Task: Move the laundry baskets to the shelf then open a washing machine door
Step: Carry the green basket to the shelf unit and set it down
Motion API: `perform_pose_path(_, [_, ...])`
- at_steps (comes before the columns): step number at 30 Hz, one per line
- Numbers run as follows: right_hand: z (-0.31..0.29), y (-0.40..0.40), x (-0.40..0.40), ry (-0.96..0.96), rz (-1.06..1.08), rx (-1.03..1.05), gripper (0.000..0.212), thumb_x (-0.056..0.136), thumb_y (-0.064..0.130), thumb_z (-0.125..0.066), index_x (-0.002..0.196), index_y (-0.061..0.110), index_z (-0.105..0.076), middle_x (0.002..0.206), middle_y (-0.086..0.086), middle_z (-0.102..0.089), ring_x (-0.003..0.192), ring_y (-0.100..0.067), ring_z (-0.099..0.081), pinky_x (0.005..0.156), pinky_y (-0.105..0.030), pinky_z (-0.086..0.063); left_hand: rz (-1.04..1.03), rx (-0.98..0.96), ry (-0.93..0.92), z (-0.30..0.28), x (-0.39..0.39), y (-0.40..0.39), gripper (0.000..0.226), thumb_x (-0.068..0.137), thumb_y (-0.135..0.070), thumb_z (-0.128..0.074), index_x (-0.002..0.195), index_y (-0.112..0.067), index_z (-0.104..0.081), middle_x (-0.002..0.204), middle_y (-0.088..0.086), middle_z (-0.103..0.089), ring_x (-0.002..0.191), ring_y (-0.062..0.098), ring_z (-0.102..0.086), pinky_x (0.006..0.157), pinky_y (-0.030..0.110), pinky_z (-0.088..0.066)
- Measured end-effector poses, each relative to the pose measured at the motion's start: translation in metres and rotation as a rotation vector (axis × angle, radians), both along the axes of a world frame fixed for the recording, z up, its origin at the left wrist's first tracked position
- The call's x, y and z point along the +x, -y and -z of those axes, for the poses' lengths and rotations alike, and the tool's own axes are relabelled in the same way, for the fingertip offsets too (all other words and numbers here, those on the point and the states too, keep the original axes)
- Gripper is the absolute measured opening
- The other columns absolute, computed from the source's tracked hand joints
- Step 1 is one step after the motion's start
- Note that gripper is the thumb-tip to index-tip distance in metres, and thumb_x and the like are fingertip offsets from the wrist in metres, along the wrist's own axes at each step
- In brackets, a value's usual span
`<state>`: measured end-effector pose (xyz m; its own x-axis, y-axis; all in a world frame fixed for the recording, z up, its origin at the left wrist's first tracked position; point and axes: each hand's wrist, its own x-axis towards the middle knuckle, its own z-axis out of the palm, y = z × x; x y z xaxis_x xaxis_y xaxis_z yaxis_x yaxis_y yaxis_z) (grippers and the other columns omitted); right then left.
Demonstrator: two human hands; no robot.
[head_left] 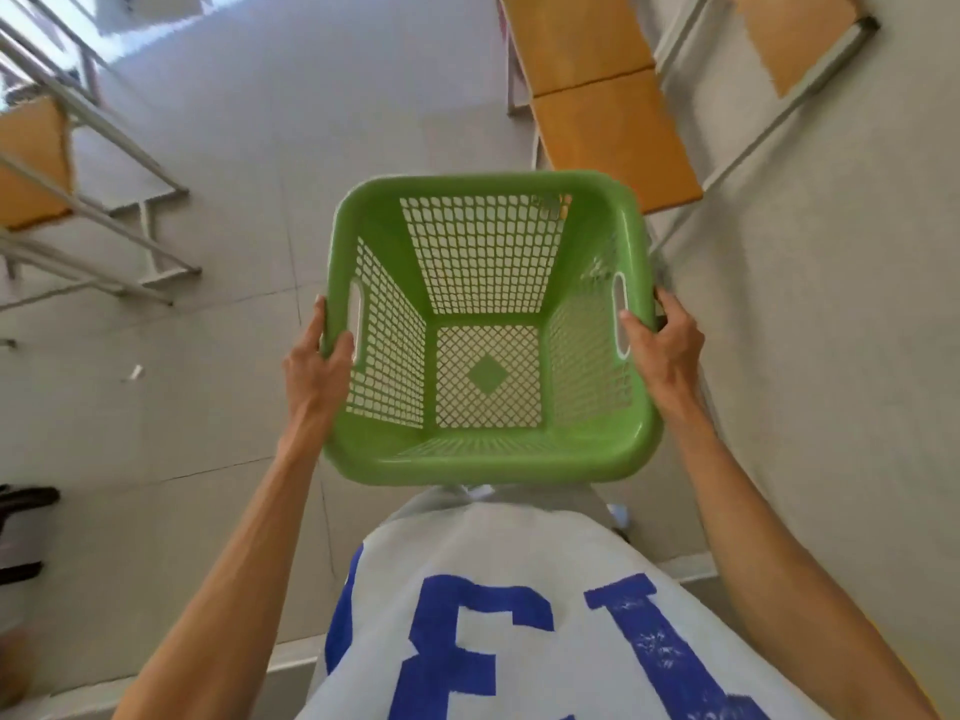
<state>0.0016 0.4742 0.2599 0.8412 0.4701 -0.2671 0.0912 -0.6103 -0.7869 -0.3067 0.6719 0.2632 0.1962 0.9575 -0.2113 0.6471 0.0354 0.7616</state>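
A green plastic laundry basket [488, 459] with mesh walls is held in the air in front of my body, above the grey floor. It has nothing inside. My left hand [317, 356] grips its left rim beside the handle slot. My right hand [662, 340] grips the right rim, thumb over the edge by the other slot. No washing machine is in view.
A metal-framed rack with orange wooden boards [608, 90] runs from the top centre down to the right of the basket. Another metal frame with an orange board [31, 158] stands at the left. Something dark [26, 498] sits at the left edge. A small white scrap [136, 373] lies on the floor.
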Motion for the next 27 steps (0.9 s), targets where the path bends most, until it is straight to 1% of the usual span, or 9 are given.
perform_pose_path(3, [-0.013,-0.076,-0.024,0.01,-0.11,0.044,0.042,0.087,0.021,-0.065,0.128,0.013,-0.061,0.091,-0.003,-0.067,0.055,0.008,-0.06,0.041,0.001,-0.037,-0.106,-0.03,0.085,-0.012,-0.05,-0.046,0.061,0.096,-0.021,-0.055,0.152,-0.031,-0.032,0.12,-0.001,-0.065,0.069,0.02,-0.07,0.057,0.025,-0.061])
perform_pose_path(5, [-0.018,-0.119,-0.035,0.002,-0.152,0.071,0.047,0.086,0.025,-0.067,0.131,0.014,-0.059,0.098,-0.007,-0.072,0.057,0.008,-0.062,0.043,-0.003,-0.042,-0.141,-0.015,0.122,-0.024,-0.068,-0.079,0.059,0.097,-0.02,-0.054,0.151,-0.029,-0.033,0.112,-0.001,-0.068,0.067,0.019,-0.069,0.053,0.021,-0.058])
perform_pose_path(7, [-0.024,-0.158,-0.042,0.014,-0.167,0.081,0.053,0.084,0.029,-0.069,0.134,0.016,-0.057,0.103,-0.007,-0.073,0.065,0.0,-0.064,0.046,-0.005,-0.046,-0.163,-0.024,0.189,-0.035,-0.078,-0.113,0.058,0.097,-0.02,-0.054,0.151,-0.028,-0.034,0.104,0.005,-0.071,0.067,0.024,-0.069,0.051,0.024,-0.059])
perform_pose_path(11, [-0.038,-0.23,-0.035,0.066,-0.18,0.109,0.052,0.085,0.027,-0.07,0.133,0.014,-0.057,0.095,-0.002,-0.068,0.063,0.006,-0.056,0.043,0.0,-0.039,-0.211,-0.015,0.258,-0.047,-0.075,-0.182,0.057,0.097,-0.017,-0.055,0.15,-0.027,-0.036,0.089,0.009,-0.071,0.064,0.027,-0.066,0.049,0.026,-0.059])
perform_pose_path(14, [-0.043,-0.285,-0.018,0.072,-0.196,0.128,0.048,0.084,0.027,-0.071,0.13,0.018,-0.06,0.096,-0.001,-0.069,0.065,0.005,-0.059,0.045,-0.002,-0.042,-0.207,-0.01,0.299,-0.049,-0.059,-0.236,0.057,0.097,-0.017,-0.056,0.15,-0.026,-0.036,0.084,0.004,-0.07,0.065,0.029,-0.066,0.05,0.03,-0.06])
perform_pose_path(16, [-0.045,-0.322,-0.003,0.069,-0.176,0.139,0.05,0.081,0.03,-0.072,0.129,0.022,-0.061,0.095,0.001,-0.072,0.067,0.0,-0.064,0.052,-0.008,-0.05,-0.211,-0.024,0.326,-0.049,-0.045,-0.276,0.056,0.097,-0.017,-0.056,0.15,-0.025,-0.038,0.082,0.004,-0.069,0.062,0.023,-0.067,0.051,0.03,-0.06])
perform_pose_path(20, [-0.047,-0.403,0.039,0.013,-0.181,0.172,0.058,0.078,0.032,-0.074,0.133,0.023,-0.057,0.098,-0.004,-0.074,0.072,-0.013,-0.072,0.063,-0.033,-0.062,-0.251,-0.031,0.381,-0.049,-0.012,-0.354,0.051,0.098,-0.02,-0.055,0.147,-0.026,-0.043,0.081,0.01,-0.069,0.055,0.01,-0.068,0.05,0.027,-0.06])
perform_pose_path(24, [-0.061,-0.511,0.099,0.018,-0.199,0.19,0.055,0.081,0.025,-0.074,0.133,0.02,-0.057,0.091,0.001,-0.072,0.059,-0.001,-0.068,0.049,-0.016,-0.054,-0.3,-0.048,0.45,-0.055,0.048,-0.453,0.047,0.098,-0.019,-0.055,0.144,-0.028,-0.047,0.079,0.005,-0.07,0.055,0.009,-0.068,0.053,0.029,-0.061])
perform_pose_path(27, [-0.069,-0.581,0.144,0.033,-0.186,0.191,0.056,0.079,0.031,-0.074,0.132,0.024,-0.057,0.091,0.002,-0.071,0.066,-0.008,-0.068,0.055,-0.023,-0.057,-0.286,-0.014,0.456,-0.062,0.095,-0.522,0.047,0.099,-0.017,-0.054,0.144,-0.024,-0.047,0.079,0.004,-0.07,0.054,0.007,-0.067,0.052,0.028,-0.061])
